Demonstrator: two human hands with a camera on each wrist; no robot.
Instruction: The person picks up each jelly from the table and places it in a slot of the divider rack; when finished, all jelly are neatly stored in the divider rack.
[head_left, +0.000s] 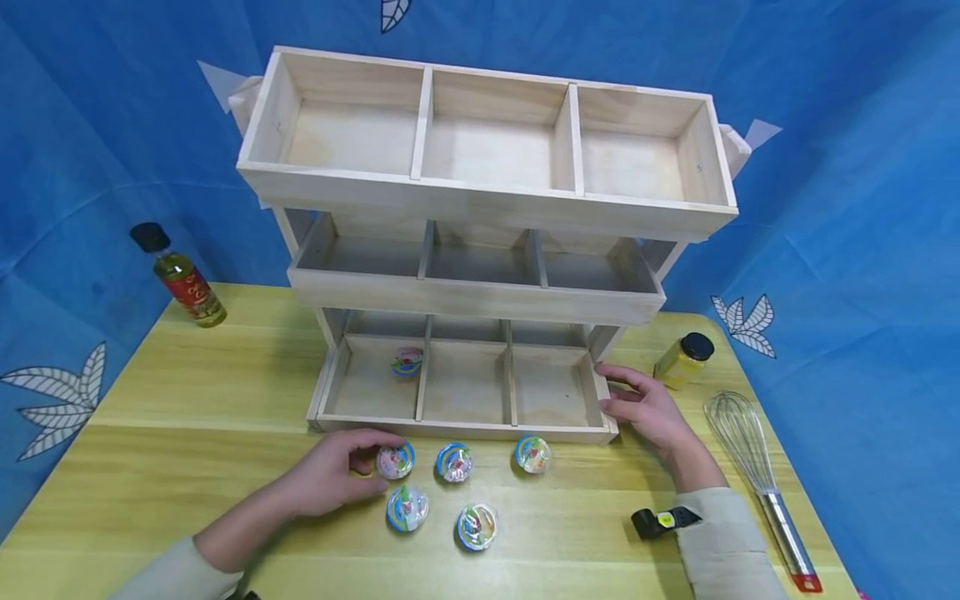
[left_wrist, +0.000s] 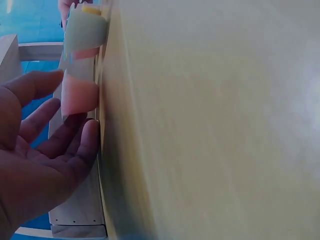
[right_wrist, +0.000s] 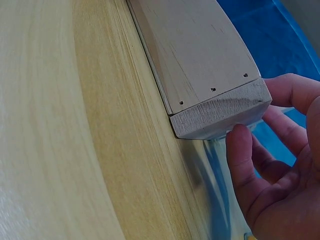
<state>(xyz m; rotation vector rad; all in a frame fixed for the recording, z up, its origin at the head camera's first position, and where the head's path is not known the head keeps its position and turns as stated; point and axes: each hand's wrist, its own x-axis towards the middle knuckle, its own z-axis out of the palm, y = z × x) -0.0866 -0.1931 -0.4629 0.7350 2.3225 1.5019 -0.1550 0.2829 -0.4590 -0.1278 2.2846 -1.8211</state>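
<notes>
My left hand [head_left: 330, 475] curls its fingers around a small jelly cup [head_left: 395, 460] with a printed film lid, standing on the table in front of the rack. In the left wrist view that cup is pink [left_wrist: 80, 96], with fingertips against its edges. My right hand [head_left: 645, 408] touches the right end of the three-tier wooden rack [head_left: 465, 429] at its lowest tray. There the right wrist view shows thumb and forefinger at the edges of the wooden end piece [right_wrist: 225, 112]. One jelly cup [head_left: 407, 361] lies inside the bottom tray's left compartment.
More jelly cups [head_left: 454, 462] stand nearby, one [head_left: 532, 454] to the right and others [head_left: 407, 508] [head_left: 477, 527] closer to me. An oil bottle [head_left: 183, 279] stands far left. On the right are a yellow jar [head_left: 684, 360] with a black lid and a whisk [head_left: 765, 475].
</notes>
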